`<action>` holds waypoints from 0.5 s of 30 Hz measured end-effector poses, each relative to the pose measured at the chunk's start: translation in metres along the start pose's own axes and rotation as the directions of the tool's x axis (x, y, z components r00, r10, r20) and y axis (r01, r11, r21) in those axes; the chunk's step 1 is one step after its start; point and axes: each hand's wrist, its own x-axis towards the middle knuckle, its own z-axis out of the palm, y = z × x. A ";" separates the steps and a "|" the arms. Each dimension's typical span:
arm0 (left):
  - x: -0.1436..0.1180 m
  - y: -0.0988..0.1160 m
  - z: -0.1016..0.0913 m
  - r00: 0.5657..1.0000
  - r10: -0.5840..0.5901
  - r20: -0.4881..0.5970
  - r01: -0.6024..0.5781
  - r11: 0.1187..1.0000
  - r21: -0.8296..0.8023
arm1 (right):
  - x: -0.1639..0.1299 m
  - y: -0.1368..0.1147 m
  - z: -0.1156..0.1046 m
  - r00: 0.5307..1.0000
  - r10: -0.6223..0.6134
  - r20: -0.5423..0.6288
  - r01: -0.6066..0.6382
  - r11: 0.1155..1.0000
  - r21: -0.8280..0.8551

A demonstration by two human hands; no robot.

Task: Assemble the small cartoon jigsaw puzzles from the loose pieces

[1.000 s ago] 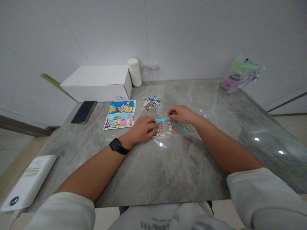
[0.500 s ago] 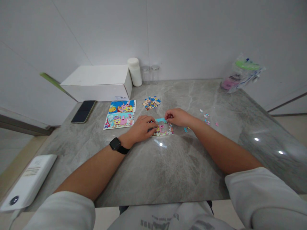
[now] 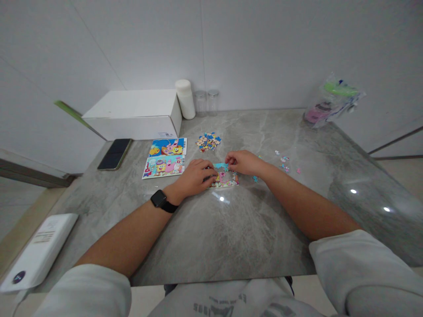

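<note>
R hand (image 3: 243,162) slid left, fingers now over puzzle (image 3: 224,175) top edge

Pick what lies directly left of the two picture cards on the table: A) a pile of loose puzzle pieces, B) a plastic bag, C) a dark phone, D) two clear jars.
C: the dark phone lies flat just left of the picture cards, in front of the white box; the bag is at the far right, the jars stand by the wall, and the piece pile lies to the cards' right.

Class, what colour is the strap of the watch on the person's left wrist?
Black: the watch has a black strap and dark face, seen in the head view.
</note>
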 end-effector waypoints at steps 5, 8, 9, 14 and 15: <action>0.000 0.000 0.001 1.000 -0.003 -0.003 0.003 1.000 0.002 | 0.000 -0.002 -0.001 1.000 -0.006 0.008 0.006 1.000 -0.017; 0.000 0.000 0.001 1.000 -0.006 -0.001 0.006 1.000 0.000 | 0.001 -0.002 0.001 1.000 -0.011 0.009 0.012 1.000 -0.029; 0.000 0.000 0.001 1.000 -0.007 0.002 0.007 1.000 0.000 | 0.001 -0.002 0.001 1.000 -0.011 0.008 0.012 0.999 -0.032; 0.000 0.002 0.000 1.000 -0.004 0.005 0.004 1.000 -0.008 | 0.001 -0.002 0.003 1.000 -0.008 -0.013 0.007 0.999 -0.050; 0.000 0.003 -0.001 1.000 -0.002 0.004 0.003 1.000 -0.012 | 0.001 -0.003 0.002 1.000 -0.011 -0.017 0.010 0.999 -0.051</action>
